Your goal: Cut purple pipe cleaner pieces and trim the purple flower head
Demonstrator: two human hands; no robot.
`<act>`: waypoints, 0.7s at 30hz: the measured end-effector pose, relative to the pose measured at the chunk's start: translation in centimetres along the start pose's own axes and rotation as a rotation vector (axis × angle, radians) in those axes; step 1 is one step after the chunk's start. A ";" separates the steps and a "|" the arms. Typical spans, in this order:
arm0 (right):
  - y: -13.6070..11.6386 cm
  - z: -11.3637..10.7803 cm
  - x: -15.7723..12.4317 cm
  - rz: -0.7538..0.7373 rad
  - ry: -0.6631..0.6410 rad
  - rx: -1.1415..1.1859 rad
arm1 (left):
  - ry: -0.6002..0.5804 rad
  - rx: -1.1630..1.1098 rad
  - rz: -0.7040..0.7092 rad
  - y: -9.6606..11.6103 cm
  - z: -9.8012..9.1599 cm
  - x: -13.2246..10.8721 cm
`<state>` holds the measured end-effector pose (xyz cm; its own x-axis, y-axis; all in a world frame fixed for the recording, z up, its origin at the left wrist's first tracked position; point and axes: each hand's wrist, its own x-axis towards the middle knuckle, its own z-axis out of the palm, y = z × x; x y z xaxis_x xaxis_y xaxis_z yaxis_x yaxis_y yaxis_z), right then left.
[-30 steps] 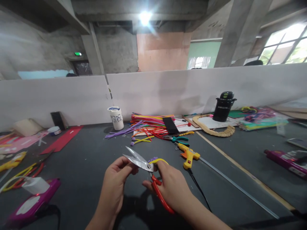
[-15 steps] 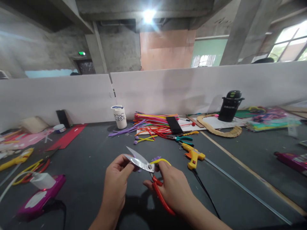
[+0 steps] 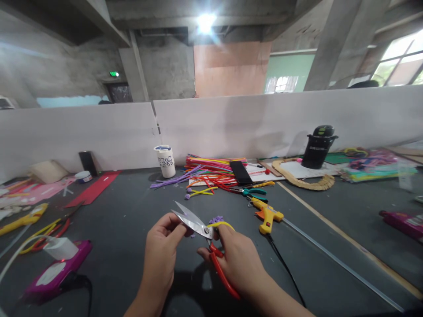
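Note:
My right hand (image 3: 239, 259) is closed round the red and yellow handles of a pair of scissors (image 3: 193, 221), whose steel blades stand slightly apart and point up-left. My left hand (image 3: 160, 251) is pinched just under the blades, holding something small that its fingers hide. A small purple fuzzy piece (image 3: 216, 219) shows just behind the scissors' pivot. Both hands hover over the dark grey table (image 3: 125, 220) near its front edge.
A yellow glue gun (image 3: 266, 213) with a black cord lies right of my hands. Behind are a pile of coloured pipe cleaners (image 3: 211, 169), green-handled pliers (image 3: 253, 192), a white cup (image 3: 164, 160) and a black jug (image 3: 319, 146). A purple glue gun (image 3: 54, 273) lies left.
The hands and scissors have barely moved. The view has shifted slightly, so the objects on the table sit a little further right.

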<state>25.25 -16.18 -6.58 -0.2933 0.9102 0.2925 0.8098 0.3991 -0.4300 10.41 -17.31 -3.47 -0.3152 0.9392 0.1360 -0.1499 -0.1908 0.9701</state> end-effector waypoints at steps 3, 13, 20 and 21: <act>0.0 0.0 0.0 -0.003 0.004 -0.005 | 0.007 -0.006 -0.009 0.0 0.0 0.0; 0.0 0.1 -0.2 -0.014 0.004 0.001 | 0.027 -0.005 -0.023 0.2 0.2 0.0; 0.0 0.1 -0.1 -0.011 0.001 -0.002 | 0.026 -0.007 -0.027 0.3 0.1 -0.1; 0.0 0.2 -0.1 -0.009 -0.002 -0.004 | 0.023 -0.008 -0.026 0.3 0.1 -0.1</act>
<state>25.19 -16.23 -6.77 -0.3019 0.9067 0.2945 0.8089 0.4071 -0.4243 10.52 -17.42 -3.20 -0.3323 0.9372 0.1056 -0.1659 -0.1683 0.9717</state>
